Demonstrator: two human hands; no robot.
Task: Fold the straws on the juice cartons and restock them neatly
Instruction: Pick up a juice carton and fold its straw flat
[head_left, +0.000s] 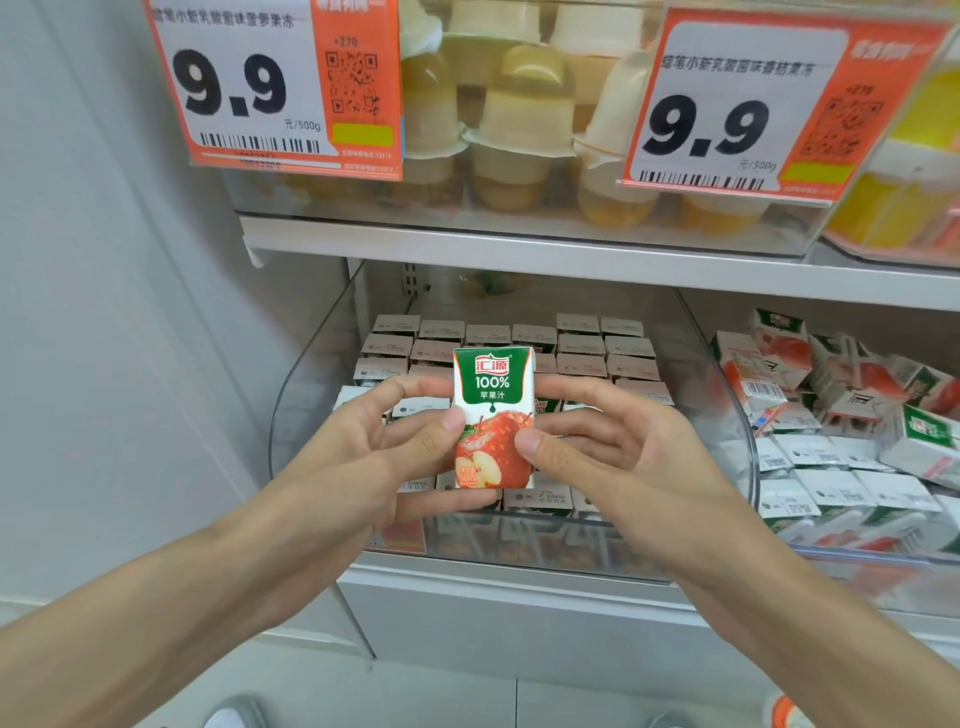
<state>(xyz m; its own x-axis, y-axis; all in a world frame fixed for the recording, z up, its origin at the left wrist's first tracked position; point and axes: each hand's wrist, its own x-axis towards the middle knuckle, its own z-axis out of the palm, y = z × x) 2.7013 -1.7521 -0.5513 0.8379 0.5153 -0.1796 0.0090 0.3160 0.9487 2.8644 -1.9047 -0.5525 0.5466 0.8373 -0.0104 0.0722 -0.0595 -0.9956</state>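
Pinching the juice carton (493, 421) by its sides in front of the clear bin (301, 395), left hand (384, 447) and right hand (597, 452) show its face; straw unseen, so folding it probably comes next.

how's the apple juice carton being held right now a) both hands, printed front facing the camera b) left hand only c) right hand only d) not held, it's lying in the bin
a: the left hand and the right hand each pinch a side of the apple juice carton, which is upright with its printed front toward the camera.
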